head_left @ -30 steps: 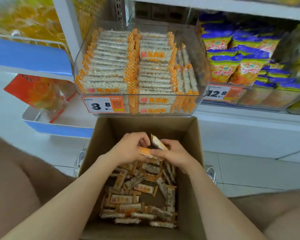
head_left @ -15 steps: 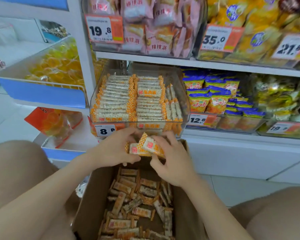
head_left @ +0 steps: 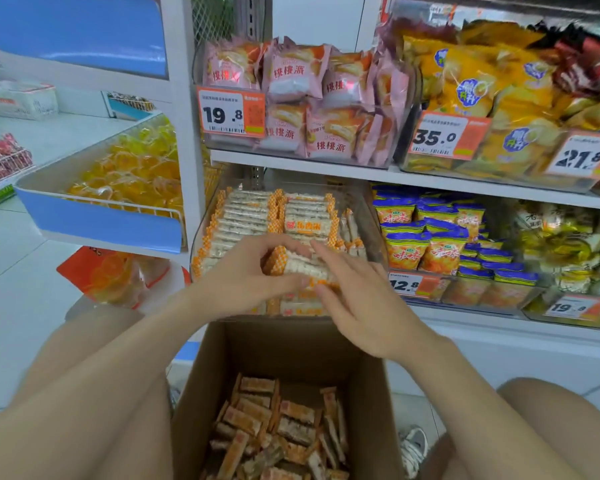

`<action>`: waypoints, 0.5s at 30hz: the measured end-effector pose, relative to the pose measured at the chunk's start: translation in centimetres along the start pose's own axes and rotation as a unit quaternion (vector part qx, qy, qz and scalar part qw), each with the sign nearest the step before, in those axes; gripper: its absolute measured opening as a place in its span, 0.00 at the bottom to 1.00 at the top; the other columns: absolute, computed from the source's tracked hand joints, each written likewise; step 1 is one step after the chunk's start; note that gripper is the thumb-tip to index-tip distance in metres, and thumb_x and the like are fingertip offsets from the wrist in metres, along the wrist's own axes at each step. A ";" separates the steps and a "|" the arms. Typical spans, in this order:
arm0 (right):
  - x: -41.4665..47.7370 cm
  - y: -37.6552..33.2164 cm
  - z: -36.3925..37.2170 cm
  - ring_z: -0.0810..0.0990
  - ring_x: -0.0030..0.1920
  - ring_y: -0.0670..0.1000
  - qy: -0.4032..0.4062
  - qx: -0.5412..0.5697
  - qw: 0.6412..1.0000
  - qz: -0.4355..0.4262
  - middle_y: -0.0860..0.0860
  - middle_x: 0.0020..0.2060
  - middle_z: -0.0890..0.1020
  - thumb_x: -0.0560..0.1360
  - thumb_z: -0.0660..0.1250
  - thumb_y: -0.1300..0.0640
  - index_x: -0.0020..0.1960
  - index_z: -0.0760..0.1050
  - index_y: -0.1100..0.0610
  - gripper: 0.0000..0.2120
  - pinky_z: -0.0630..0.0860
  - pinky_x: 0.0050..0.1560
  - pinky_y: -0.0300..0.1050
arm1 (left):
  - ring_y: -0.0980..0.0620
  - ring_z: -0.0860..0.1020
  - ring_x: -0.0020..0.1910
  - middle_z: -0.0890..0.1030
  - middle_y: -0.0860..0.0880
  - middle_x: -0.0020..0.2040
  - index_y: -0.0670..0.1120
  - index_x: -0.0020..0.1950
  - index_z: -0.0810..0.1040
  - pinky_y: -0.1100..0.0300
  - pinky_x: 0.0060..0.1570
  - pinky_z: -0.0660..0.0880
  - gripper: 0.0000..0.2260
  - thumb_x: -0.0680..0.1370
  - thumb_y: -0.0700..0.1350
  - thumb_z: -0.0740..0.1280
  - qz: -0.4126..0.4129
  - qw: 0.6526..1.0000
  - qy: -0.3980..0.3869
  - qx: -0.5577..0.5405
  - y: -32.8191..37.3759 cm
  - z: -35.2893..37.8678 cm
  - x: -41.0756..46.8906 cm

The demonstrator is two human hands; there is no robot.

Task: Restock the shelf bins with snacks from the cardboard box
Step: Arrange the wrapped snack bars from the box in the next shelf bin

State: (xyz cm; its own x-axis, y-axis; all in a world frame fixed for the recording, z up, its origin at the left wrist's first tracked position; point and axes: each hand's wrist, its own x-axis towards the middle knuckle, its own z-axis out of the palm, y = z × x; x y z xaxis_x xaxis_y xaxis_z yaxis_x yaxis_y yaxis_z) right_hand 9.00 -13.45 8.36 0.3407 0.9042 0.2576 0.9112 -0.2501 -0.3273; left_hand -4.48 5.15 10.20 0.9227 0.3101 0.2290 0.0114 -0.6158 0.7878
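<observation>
Change: the snack bars (head_left: pixel 298 265) have come up out of the cardboard box (head_left: pixel 291 348) to the near edge of the clear bin (head_left: pixel 371 216); placing looks imminent.
Left hand (head_left: pixel 243 278): grasps the stack.
Right hand (head_left: pixel 357 306): released, straight fingers steadying it.
Room: left rows packed; right side lower, likely space.

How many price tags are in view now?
5: 19.8, 35.0 and 21.8 on the upper shelf; 12.8 and another 19.8 on the lower shelf. The left hand or right hand may hide another.
</observation>
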 end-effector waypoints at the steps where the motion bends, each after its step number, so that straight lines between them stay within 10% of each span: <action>1: 0.9 0.3 -0.4 0.69 0.75 0.50 -0.005 0.023 1.000 0.000 0.46 0.78 0.69 0.87 0.57 0.45 0.84 0.53 0.44 0.28 0.65 0.75 0.59 | 0.71 0.76 0.37 0.79 0.69 0.36 0.54 0.62 0.81 0.74 0.40 0.69 0.13 0.79 0.46 0.76 -0.001 1.000 0.010 -0.004 0.1 -0.3 0.4; 6: 5.9 3.2 -1.2 0.71 0.72 0.56 0.003 -0.108 0.992 0.061 0.51 0.74 0.73 0.87 0.59 0.48 0.80 0.61 0.49 0.23 0.67 0.70 0.60 | 0.53 0.72 0.71 0.74 0.54 0.73 0.53 0.79 0.67 0.50 0.70 0.71 0.29 0.81 0.62 0.67 -0.045 0.980 0.023 0.193 -2.9 -2.0 2.4; 15: 13.0 6.3 4.3 0.62 0.74 0.69 -0.015 -0.205 0.974 0.099 0.60 0.72 0.65 0.82 0.65 0.60 0.79 0.64 0.51 0.28 0.62 0.75 0.65 | 0.44 0.38 0.84 0.39 0.52 0.86 0.57 0.86 0.44 0.37 0.80 0.38 0.34 0.84 0.68 0.50 -0.170 0.921 -0.099 0.338 -5.9 -1.8 5.1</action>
State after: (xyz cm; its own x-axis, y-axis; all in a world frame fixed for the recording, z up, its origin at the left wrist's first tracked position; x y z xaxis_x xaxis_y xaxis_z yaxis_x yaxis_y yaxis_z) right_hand 18.22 -1.79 5.74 0.5184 0.8320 0.1976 0.8459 -0.5328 0.0240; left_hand -0.49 11.63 7.77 0.8727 0.4717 -0.1260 0.4881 -0.8378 0.2446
